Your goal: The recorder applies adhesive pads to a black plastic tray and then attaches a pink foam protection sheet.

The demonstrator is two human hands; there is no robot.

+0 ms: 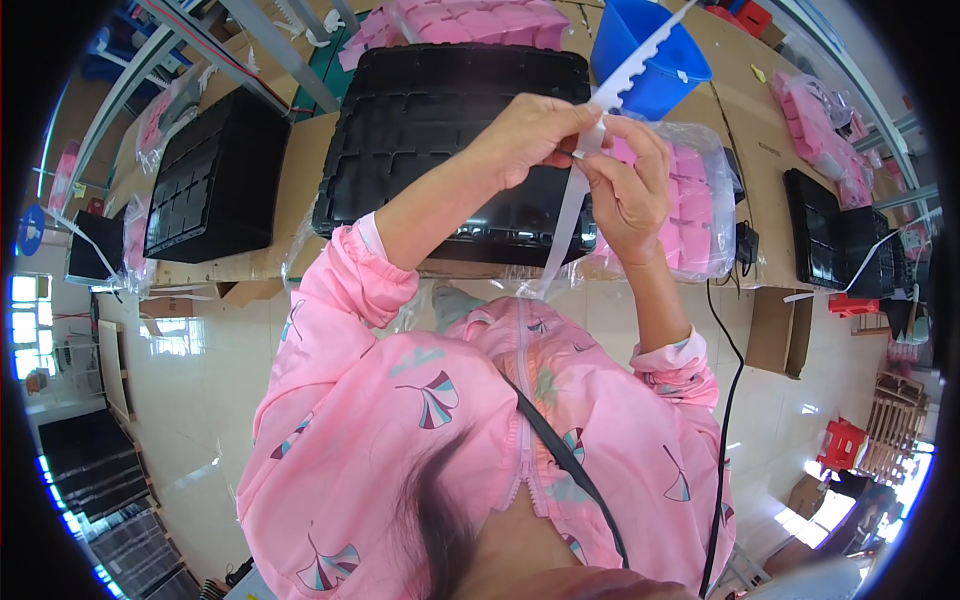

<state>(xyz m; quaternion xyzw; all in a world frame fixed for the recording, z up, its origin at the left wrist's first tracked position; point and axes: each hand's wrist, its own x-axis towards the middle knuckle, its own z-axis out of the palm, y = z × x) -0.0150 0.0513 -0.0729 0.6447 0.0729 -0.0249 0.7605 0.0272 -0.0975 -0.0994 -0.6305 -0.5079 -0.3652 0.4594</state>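
Note:
A long white strip (568, 222), with a wavy notched edge along its upper part, runs up between my hands and out past the top of the view. My left hand (540, 135) pinches it from the left. On the other side my right hand (630, 185) has its thumb and fingers closed on the same strip, just below. A small piece at my right fingertips is too small to make out. Beneath my hands lies a large black plastic crate (440, 120), its ribbed face upward. The strip's lower end hangs over the crate's near right side.
Right of the crate lie pink moulded pieces (690, 205) in clear plastic. A blue bin (655, 65) stands behind them. Another black crate (225, 180) is on the left, inside a metal frame (270, 45). A black cable (738, 350) hangs off the table's right part.

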